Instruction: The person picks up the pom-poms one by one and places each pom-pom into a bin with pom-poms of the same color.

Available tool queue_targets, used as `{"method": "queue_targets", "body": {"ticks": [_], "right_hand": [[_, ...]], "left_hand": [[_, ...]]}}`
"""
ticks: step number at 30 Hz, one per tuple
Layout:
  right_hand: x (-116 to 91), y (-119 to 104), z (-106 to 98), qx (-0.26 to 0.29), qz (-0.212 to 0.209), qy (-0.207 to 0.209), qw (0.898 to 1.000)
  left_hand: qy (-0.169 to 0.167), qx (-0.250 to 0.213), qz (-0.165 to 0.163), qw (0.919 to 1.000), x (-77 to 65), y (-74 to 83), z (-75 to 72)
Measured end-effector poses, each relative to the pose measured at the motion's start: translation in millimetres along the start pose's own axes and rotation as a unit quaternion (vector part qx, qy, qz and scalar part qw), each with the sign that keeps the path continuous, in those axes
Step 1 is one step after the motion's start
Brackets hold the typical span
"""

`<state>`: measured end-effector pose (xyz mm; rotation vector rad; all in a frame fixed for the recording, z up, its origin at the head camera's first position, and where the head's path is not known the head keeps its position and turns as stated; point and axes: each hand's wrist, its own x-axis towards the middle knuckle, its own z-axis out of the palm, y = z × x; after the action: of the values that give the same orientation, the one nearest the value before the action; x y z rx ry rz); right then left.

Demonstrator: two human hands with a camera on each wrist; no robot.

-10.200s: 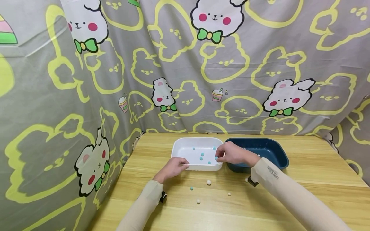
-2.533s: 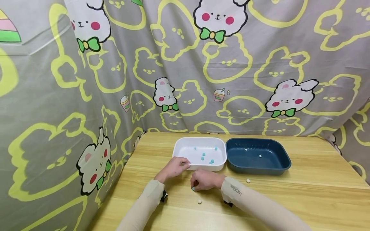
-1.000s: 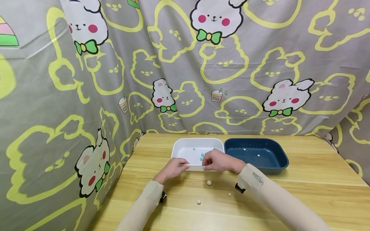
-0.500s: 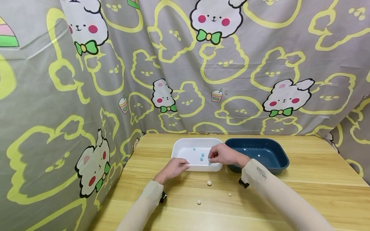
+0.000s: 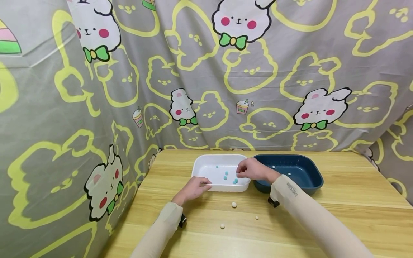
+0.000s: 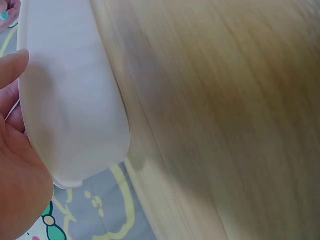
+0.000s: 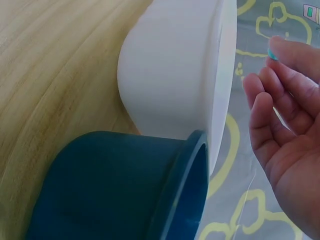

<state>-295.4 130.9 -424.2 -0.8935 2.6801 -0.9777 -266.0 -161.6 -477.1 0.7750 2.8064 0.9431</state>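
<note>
Nearest, at approx 5 to 6 o'clock from the white tray (image 5: pixel 222 187), three white balls (image 5: pixel 233 204) sit loose on the desk (image 5: pixel 290 240), well apart. Next, L hand (image 5: pixel 193 189) at the tray's 8 o'clock: fingers narrow, holding the rim w/ thumb outside, prob. to steady it b/c it looks light. R hand (image 5: pixel 253 169) is above the tray's 3 o'clock end, thumb & index fingertips pinching one teal ball (image 7: pixel 272 55), other fingers loosely bent; something that tiny prob. suits a tip grip. Inside, loose teal balls (image 5: pixel 227 173): one at 11, two near the middle, two at 4, too close to tell if touching; R hand may hide others. Navy tray (image 5: pixel 300 182) is just beside, at 3, w/ 2 more white balls (image 5: pixel 289 174), likely adjacent for short reaches. Farthest, at 12, bunny-print cloth (image 5: pixel 209 79) hangs.
</note>
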Motion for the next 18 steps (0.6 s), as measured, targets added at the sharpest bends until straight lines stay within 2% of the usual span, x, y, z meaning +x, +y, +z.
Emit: {"method": "queue_targets", "body": {"ticks": [9,18], "right_hand": [[8,9,0,0.002,0.018,0.000,1.000],[15,18,-1,0.009,0.044,-0.004,0.999]], "left_hand": [[0.002,0.016,0.006,0.9998,0.6,-0.3,-0.1],[0.002,0.007,0.004,1.0000,0.2,0.0,-0.3]]}}
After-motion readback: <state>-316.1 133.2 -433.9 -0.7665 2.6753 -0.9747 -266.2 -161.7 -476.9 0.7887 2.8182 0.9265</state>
